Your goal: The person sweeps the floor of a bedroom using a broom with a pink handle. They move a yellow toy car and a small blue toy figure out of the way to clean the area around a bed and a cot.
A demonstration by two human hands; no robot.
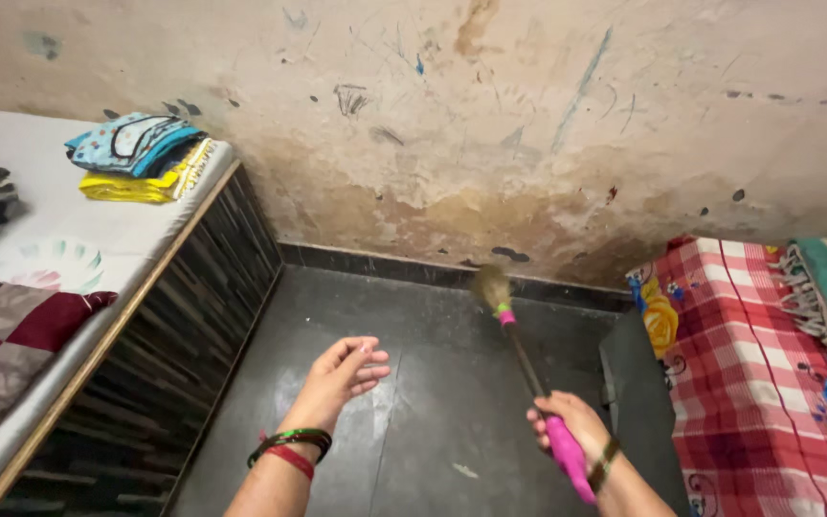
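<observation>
Broom (521, 356) held in R hand (567, 423), fist wrapped round the pink grip, dark shaft running up and away from the hand, bristle head blurred just short of the wall base ahead. Broom head is over the dark floor (413, 402), near the black skirting (385, 266); can't tell if bristles touch floor.

L hand (342, 371) empty, palm up, fingers loosely spread, hanging free left of the shaft, well apart from it. Bangles (289, 448) on L wrist, another band on R wrist.

Risks (judgement): one-handed grip at the very end of the handle = weak control, head could swing wide and knock the stained wall (490, 144) or skirting. Bed frame (193, 316) close on L-hand side, checked bedcover (748, 364) close on R-hand side: narrow gap, shaft or elbow may hit either. Dust could get flicked onto the folded clothes (141, 158) beyond L hand or onto the cover. Small pale scrap (464, 470) on floor between hands may be missed
</observation>
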